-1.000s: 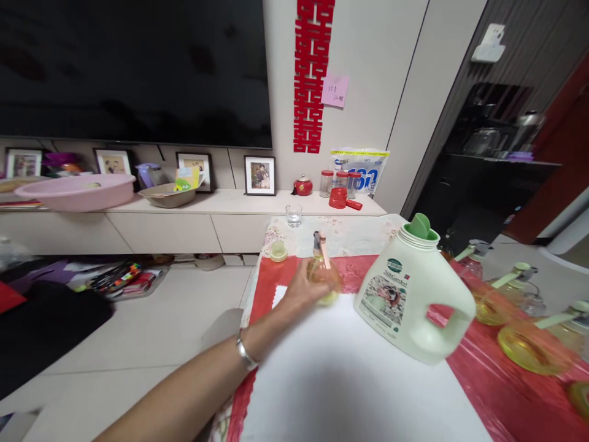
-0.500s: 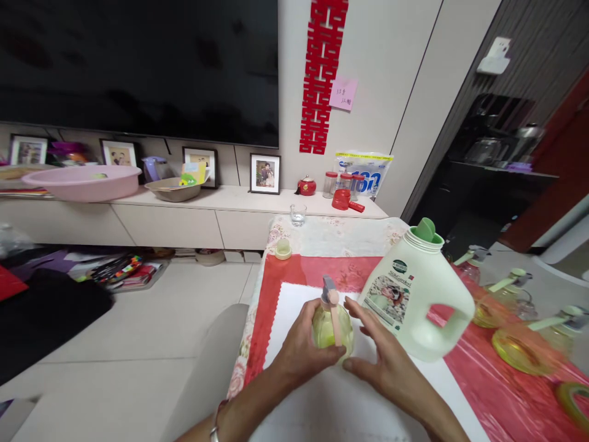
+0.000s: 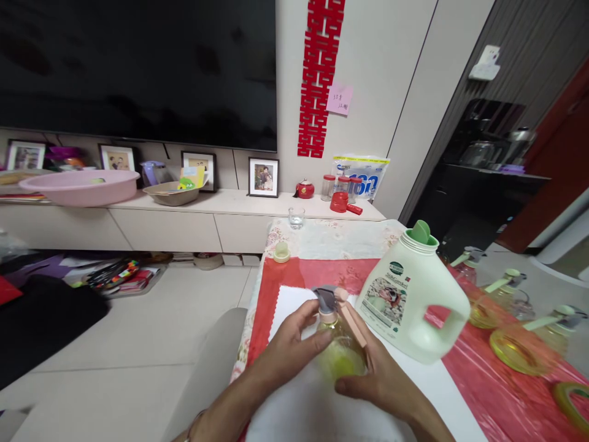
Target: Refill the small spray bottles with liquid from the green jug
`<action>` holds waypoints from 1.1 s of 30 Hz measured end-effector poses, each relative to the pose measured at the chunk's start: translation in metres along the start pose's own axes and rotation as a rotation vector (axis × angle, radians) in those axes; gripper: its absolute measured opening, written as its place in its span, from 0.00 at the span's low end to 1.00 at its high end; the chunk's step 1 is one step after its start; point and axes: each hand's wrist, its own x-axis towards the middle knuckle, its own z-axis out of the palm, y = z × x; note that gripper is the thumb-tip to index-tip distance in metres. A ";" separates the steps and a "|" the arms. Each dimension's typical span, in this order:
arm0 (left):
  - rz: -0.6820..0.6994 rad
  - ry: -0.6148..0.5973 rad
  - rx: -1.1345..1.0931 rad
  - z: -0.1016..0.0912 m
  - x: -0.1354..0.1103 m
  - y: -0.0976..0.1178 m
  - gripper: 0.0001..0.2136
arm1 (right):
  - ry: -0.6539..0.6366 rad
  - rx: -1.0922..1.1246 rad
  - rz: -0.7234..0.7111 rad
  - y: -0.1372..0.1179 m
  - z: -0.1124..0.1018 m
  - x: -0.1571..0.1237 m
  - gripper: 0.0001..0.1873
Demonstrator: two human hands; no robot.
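A small yellowish glass oil bottle [image 3: 343, 359] stands between my hands over a white sheet, with a grey pouring spout [image 3: 326, 299] and a pink handle [image 3: 353, 324] at its top. My left hand [image 3: 297, 341] grips its left side just under the neck, the thumb across the front. Around the right side curves my right hand [image 3: 375, 377], its fingers behind the handle and its thumb low on the glass. Just beyond, to the right, a large pale green jug [image 3: 437, 331] shows a green spout in its uncapped mouth.
Several similar bottles [image 3: 519, 353] and a roll of tape [image 3: 573, 399] line the table's right side. A pale green cap [image 3: 281, 252] and a small glass cup [image 3: 297, 220] sit at the far left. The cabinet [image 3: 248, 212] behind carries photo frames and a pink basin [image 3: 78, 189].
The bottle has turned between my hands: its pink handle faced me and now slants to the right. My right hand has closed in on the glass. The view has shifted slightly.
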 end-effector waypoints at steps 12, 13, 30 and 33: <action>-0.016 -0.051 -0.366 0.005 0.007 0.003 0.27 | -0.046 0.096 0.021 -0.012 -0.007 -0.007 0.71; -0.016 -0.053 -0.381 0.005 0.007 0.003 0.27 | -0.032 0.086 0.030 -0.012 -0.008 -0.007 0.72; 0.081 0.361 -0.498 0.019 0.021 0.002 0.19 | 0.032 -0.106 0.134 -0.009 -0.005 -0.002 0.68; 0.172 0.421 -0.561 0.013 0.027 0.010 0.18 | 0.006 -0.150 0.171 -0.007 -0.011 -0.002 0.67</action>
